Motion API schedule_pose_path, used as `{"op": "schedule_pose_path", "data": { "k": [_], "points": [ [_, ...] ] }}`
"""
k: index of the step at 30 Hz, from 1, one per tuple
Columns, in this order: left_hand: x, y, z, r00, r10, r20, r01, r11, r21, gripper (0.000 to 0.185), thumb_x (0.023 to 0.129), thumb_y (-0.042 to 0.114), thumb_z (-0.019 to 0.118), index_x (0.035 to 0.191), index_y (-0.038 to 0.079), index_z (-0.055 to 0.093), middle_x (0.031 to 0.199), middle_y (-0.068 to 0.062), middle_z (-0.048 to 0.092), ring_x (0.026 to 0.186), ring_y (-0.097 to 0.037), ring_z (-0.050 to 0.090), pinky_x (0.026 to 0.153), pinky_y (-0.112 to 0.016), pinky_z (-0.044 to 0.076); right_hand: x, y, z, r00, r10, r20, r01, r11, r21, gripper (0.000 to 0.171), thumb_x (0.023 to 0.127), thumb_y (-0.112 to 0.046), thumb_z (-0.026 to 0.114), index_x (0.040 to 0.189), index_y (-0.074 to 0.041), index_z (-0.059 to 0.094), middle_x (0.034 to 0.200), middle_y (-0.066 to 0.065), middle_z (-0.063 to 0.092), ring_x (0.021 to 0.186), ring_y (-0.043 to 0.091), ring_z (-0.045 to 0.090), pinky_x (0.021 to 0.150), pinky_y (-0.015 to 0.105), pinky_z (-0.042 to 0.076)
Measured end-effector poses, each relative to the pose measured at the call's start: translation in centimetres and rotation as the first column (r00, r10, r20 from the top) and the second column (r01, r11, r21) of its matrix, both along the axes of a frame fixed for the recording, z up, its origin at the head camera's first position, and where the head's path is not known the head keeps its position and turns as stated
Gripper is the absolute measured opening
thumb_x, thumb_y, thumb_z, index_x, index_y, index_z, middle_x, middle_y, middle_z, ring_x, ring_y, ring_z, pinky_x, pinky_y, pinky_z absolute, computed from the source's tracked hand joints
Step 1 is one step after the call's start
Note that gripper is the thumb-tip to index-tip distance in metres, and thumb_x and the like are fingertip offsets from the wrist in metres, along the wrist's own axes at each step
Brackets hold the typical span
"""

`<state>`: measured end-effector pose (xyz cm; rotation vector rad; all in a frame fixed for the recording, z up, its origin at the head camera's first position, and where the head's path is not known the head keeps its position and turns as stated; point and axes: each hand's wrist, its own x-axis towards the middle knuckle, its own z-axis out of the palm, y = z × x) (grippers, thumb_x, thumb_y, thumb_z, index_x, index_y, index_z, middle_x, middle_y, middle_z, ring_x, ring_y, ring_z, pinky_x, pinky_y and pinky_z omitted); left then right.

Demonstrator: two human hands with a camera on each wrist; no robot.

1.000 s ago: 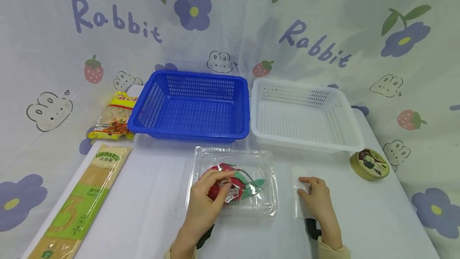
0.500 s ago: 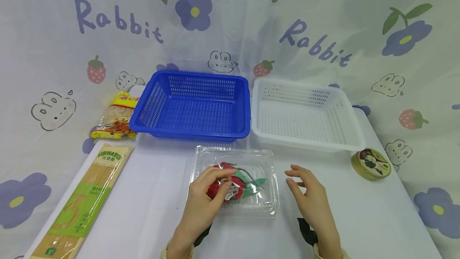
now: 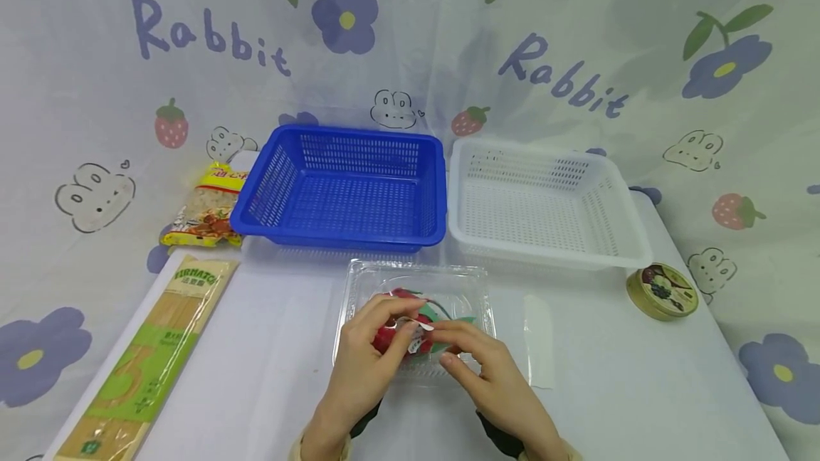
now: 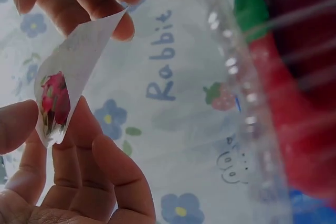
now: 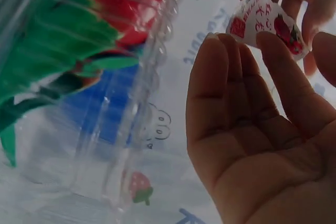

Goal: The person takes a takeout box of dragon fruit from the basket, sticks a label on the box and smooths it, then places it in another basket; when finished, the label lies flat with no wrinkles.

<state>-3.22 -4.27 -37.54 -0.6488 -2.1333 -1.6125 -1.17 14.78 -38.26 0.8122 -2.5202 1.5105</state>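
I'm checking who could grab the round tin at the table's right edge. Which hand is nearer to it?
Right. The right hand is over the clear box, on the side toward the round tin; the left hand is farther left. Neither touches it.

We have a white table (image 3: 269,347) as the base. Landmark is the blue basket (image 3: 342,187) at the back. Touching its right side: white basket (image 3: 541,201). Just off its left corner: yellow noodle packet (image 3: 203,206). In front of that packet, along the table's left edge: long spaghetti pack (image 3: 150,358). Directly in front of the blue basket: clear plastic clamshell box (image 3: 419,297). Further right of the clamshell: a clear strip (image 3: 539,340), then a round tin (image 3: 662,292).
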Motion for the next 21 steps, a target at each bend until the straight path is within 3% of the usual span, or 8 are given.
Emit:
{"op": "schedule_pose_path", "data": {
  "k": [4,9,13,16,21],
  "points": [
    [0.1,0.1,-0.2,1.000,0.010,0.020,-0.010,1.000,-0.011,0.027,0.086,-0.001,0.068,0.110,0.012,0.069,0.099,-0.003,0.068,0.082,-0.010,0.061,0.068,-0.020,0.054,0.0,-0.4,-0.6,0.999,-0.035,0.027,0.036,0.999,-0.002,0.025,0.093,-0.002,0.060,0.115,-0.010,0.068,0.115,0.000,0.068,0.101,0.014,0.063,0.080,0.025,0.054],
    [0.3,0.2,-0.5,0.998,0.047,0.033,-0.045,0.997,-0.055,0.028,0.085,0.001,0.070,0.111,0.013,0.069,0.105,0.000,0.069,0.091,-0.014,0.066,0.075,-0.020,0.054,-0.1,-0.9,-1.4,0.994,-0.105,-0.004,0.105,0.994,-0.001,0.022,0.093,-0.003,0.061,0.112,-0.011,0.068,0.110,0.000,0.069,0.095,0.014,0.063,0.077,0.024,0.054],
    [0.4,0.4,-1.2,0.999,0.052,-0.001,-0.052,0.996,-0.074,0.032,0.084,-0.002,0.069,0.113,0.012,0.068,0.109,-0.003,0.067,0.099,-0.017,0.064,0.071,-0.018,0.053,-0.2,-1.3,-2.0,0.985,-0.169,-0.037,0.169,0.986,0.001,0.024,0.091,-0.003,0.063,0.111,-0.015,0.069,0.109,-0.004,0.069,0.095,0.009,0.060,0.075,0.022,0.053],
    [0.4,0.6,-1.5,0.998,0.049,-0.029,-0.052,0.995,-0.085,0.035,0.084,-0.006,0.067,0.114,0.012,0.067,0.112,-0.005,0.066,0.104,-0.018,0.063,0.078,-0.015,0.052,-0.3,-1.5,-2.3,0.978,-0.201,-0.058,0.202,0.979,0.006,0.025,0.091,-0.003,0.064,0.110,-0.018,0.069,0.108,-0.007,0.069,0.094,0.007,0.058,0.073,0.021,0.051],
    [0.5,0.7,-1.5,0.997,0.067,-0.046,-0.073,0.989,-0.126,0.038,0.082,-0.007,0.067,0.115,0.012,0.067,0.116,-0.006,0.066,0.110,-0.019,0.062,0.092,-0.024,0.051,-0.6,-1.7,-2.5,0.970,-0.220,-0.103,0.224,0.974,0.025,0.025,0.089,-0.002,0.065,0.108,-0.018,0.070,0.106,-0.008,0.070,0.094,0.007,0.058,0.072,0.020,0.050]
  ]
}}
